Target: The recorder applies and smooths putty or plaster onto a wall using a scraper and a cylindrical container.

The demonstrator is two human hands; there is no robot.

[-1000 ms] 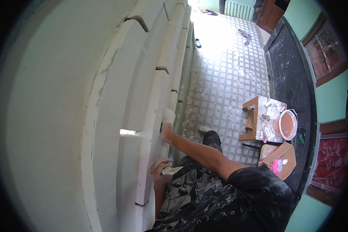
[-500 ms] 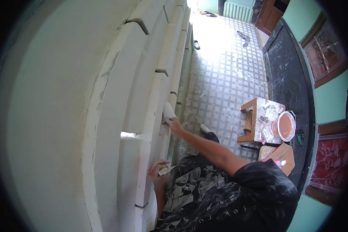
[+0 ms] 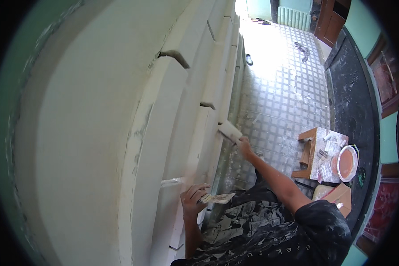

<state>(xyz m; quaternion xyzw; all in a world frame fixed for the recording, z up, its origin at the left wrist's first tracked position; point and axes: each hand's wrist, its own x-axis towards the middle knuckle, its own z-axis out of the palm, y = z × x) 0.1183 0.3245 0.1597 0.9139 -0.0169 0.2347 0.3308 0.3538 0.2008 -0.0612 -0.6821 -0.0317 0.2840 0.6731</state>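
A white wall with raised blocks (image 3: 202,137) runs along my left, with dark gaps between some blocks. My right hand (image 3: 244,148), arm stretched forward, is closed around a wide, flat, white putty knife (image 3: 230,131). Its far edge is close to a lower block near a gap; whether it touches cannot be told. Nearer to me, my left hand (image 3: 193,201) is closed on a smaller putty knife (image 3: 220,198), its plaster-crusted blade pointing right, in front of my shirt. The handles are mostly hidden by my fingers.
At the right stands a wooden stool (image 3: 312,135) bearing a white-rimmed bucket (image 3: 348,163) and small items. A cardboard box (image 3: 339,195) lies beside it. Patterned floor tiles (image 3: 275,111) stretch away to slippers (image 3: 261,21), a radiator (image 3: 295,18) and a striped cloth (image 3: 302,51).
The wide putty knife in my right hand has moved off the block face toward its lower edge. My left hand has turned its knife so the blade shows more. The view has shifted.
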